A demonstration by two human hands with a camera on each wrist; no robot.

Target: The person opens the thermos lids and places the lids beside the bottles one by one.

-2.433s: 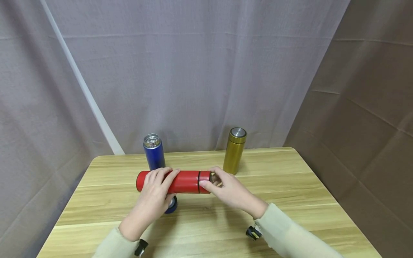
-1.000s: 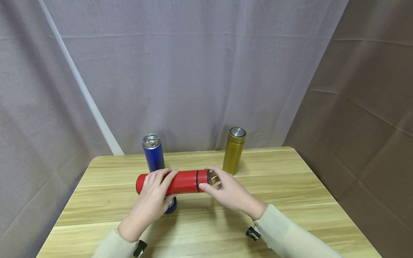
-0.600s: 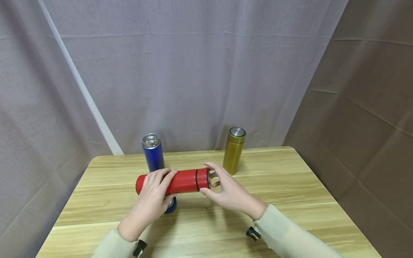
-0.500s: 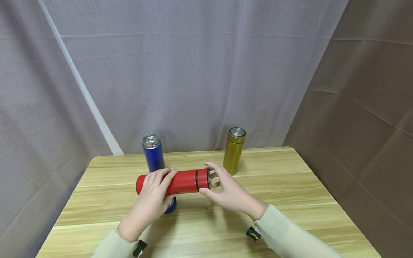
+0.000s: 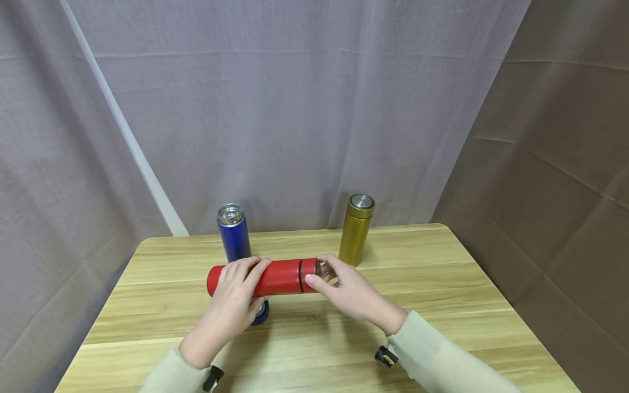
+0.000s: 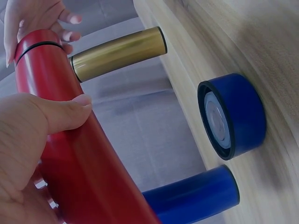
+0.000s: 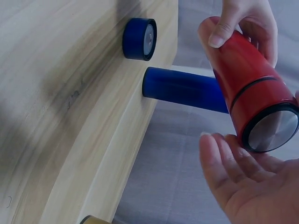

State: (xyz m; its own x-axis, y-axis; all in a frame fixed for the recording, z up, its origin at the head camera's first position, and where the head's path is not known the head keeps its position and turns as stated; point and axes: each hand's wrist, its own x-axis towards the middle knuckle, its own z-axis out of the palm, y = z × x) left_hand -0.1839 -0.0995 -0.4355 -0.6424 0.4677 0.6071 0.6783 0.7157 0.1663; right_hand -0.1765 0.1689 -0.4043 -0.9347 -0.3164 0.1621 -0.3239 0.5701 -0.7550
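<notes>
Red flask (image 5: 282, 277) sideways, left hand (image 5: 230, 299) gripping it, right hand (image 5: 346, 286) pinching the lid (image 5: 309, 267) at three o'clock; blue flask (image 5: 235, 239) at eleven, gold flask (image 5: 355, 238) at two!

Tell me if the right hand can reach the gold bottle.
Probably yes: the gold bottle stands just beyond the right hand, with nothing visible between, though that hand touches the red lid.

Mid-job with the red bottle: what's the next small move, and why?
Probably give the red cap a small twist with the right hand: its thumb is on the cap, which sits on the red bottle, and the left hand grips that bottle. The blue bottle already stands uncapped.
</notes>
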